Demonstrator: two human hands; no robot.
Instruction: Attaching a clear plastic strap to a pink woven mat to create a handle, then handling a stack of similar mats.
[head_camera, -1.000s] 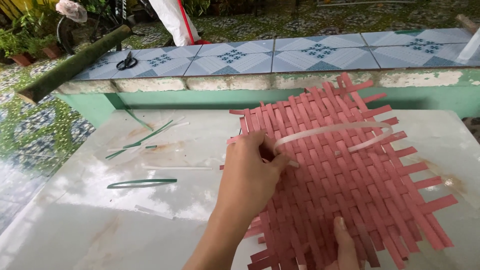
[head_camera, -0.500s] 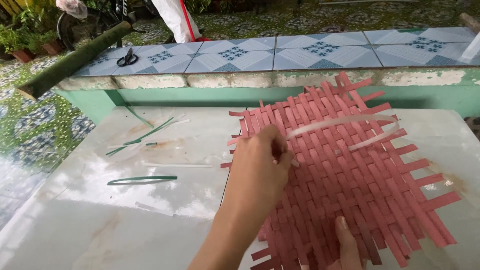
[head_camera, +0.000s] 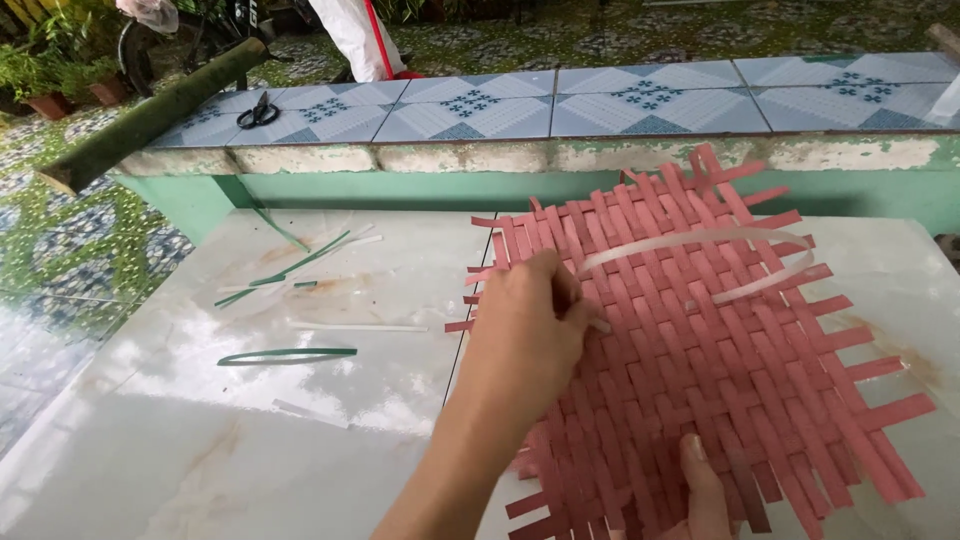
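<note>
While the left hand (head_camera: 525, 335) pinches the end of a white strip (head_camera: 700, 240) looped over the red woven mat (head_camera: 700, 380), the right hand's (head_camera: 700, 490) thumb presses the mat's near edge.

A white sack (head_camera: 352, 40) with red stripe stands behind the ledge.

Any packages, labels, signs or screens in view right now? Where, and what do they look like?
White sack or bag: beyond the tiled ledge, top centre-left; pale, with a red stripe, partly cut off.
No labels, signs or screens are visible.
</note>
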